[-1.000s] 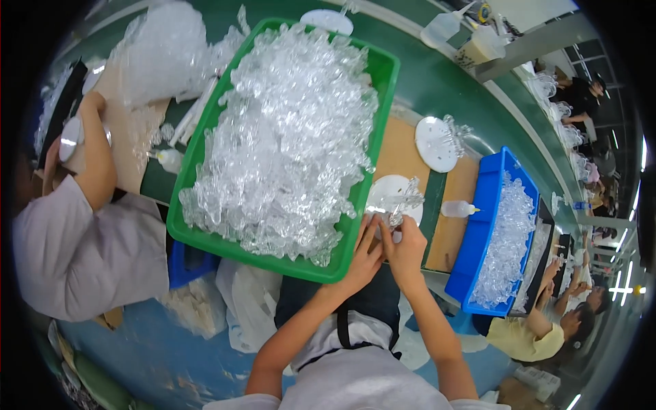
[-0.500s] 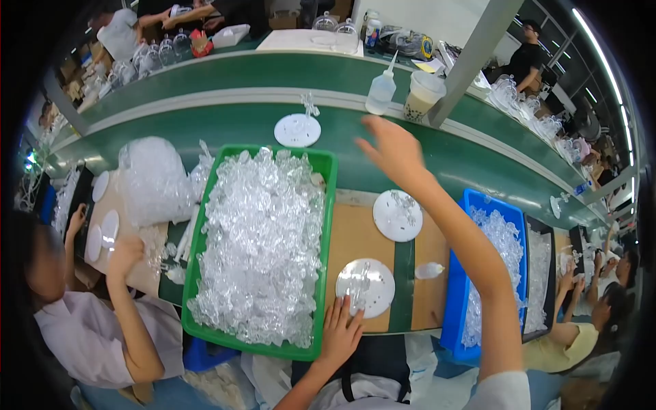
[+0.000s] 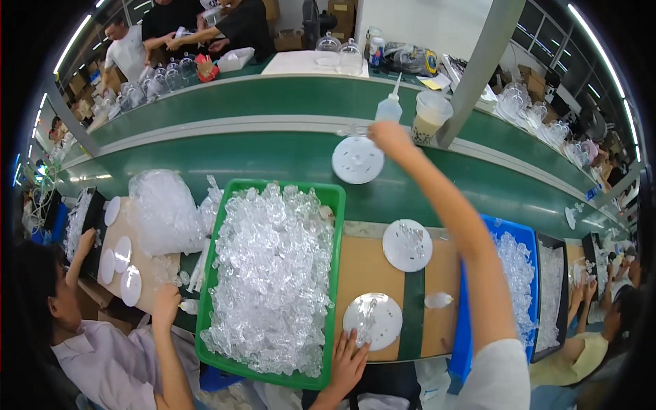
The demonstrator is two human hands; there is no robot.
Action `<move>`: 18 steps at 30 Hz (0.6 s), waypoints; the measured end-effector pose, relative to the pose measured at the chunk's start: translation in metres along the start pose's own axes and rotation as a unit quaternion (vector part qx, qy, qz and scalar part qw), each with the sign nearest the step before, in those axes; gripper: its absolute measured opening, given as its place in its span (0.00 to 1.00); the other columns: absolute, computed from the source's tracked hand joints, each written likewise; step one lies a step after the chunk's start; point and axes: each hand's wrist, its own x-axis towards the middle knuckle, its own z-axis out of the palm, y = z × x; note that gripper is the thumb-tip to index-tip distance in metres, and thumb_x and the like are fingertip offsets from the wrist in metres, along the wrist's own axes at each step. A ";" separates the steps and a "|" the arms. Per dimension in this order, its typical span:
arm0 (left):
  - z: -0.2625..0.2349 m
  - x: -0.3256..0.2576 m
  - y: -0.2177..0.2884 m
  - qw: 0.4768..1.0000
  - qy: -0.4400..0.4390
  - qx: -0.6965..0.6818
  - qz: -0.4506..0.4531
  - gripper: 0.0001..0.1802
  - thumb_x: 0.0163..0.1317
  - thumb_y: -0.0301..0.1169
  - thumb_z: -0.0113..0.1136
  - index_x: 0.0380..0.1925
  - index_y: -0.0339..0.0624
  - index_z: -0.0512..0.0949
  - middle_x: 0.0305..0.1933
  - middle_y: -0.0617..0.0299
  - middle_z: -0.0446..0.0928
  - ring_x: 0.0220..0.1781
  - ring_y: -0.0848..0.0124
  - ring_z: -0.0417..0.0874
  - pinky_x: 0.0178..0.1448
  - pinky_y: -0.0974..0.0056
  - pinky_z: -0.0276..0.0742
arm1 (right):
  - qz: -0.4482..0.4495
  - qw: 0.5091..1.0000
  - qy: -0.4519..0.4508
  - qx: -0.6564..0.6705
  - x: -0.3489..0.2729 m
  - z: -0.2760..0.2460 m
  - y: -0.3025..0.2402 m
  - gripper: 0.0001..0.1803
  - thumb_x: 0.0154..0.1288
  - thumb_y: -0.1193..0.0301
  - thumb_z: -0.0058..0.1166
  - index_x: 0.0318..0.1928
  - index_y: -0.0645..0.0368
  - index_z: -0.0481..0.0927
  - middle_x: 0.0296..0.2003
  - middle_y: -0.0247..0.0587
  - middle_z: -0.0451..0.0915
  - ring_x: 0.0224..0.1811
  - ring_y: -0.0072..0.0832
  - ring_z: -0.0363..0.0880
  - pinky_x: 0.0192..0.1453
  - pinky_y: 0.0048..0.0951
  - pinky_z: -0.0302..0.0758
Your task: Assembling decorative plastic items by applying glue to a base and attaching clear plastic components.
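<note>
My right hand (image 3: 392, 139) is closed at the far side of the green belt, its fingers pinched at the end of a clear plastic piece (image 3: 352, 130), slightly blurred. Just below that piece lies a white round disc (image 3: 357, 161) with small dark marks. My left hand (image 3: 348, 362) rests flat at the near edge, fingers apart, the tips by the rim of another white disc (image 3: 386, 321) that bears a clear plastic piece (image 3: 366, 321). Farther back on the brown board sits a third white disc (image 3: 400, 256), also with a clear piece on it.
A green bin (image 3: 339, 253) heaped with clear plastic parts stands left; a blue bin (image 3: 466, 335) of similar parts is under my right forearm. A small white bottle (image 3: 438, 301), a squeeze bottle (image 3: 389, 109) and a lidded cup (image 3: 430, 116) stand nearby. A co-worker (image 3: 113, 355) sits at left.
My right hand has gone from open to closed at the clear piece. The far disc has shifted right, nearer that hand. The whole view has tilted slightly; my left hand stays by its disc.
</note>
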 end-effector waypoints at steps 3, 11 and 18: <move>0.002 0.006 0.002 1.000 0.020 -0.009 0.023 0.21 0.60 0.36 0.55 0.55 0.54 0.74 0.63 0.44 0.65 0.66 0.43 0.62 0.64 0.39 0.57 | -0.107 0.986 0.025 0.126 -0.075 -0.070 0.042 0.08 0.58 0.67 0.54 0.31 0.58 0.81 0.28 0.48 0.80 0.33 0.45 0.78 0.38 0.42 0.73; 0.002 0.010 0.007 0.999 0.001 0.018 0.034 0.21 0.59 0.36 0.55 0.54 0.48 0.74 0.66 0.42 0.60 0.67 0.41 0.59 0.67 0.40 0.54 | -0.263 0.949 -0.103 0.137 -0.138 -0.068 -0.013 0.10 0.59 0.63 0.54 0.39 0.49 0.83 0.30 0.42 0.82 0.34 0.41 0.79 0.38 0.40 0.74; 0.000 0.006 0.016 0.999 -0.004 0.041 0.023 0.22 0.60 0.34 0.55 0.56 0.50 0.73 0.66 0.43 0.60 0.68 0.42 0.58 0.68 0.39 0.51 | -0.199 0.960 -0.132 0.144 -0.175 -0.074 -0.020 0.15 0.57 0.70 0.55 0.47 0.51 0.81 0.40 0.42 0.82 0.42 0.40 0.79 0.49 0.38 0.75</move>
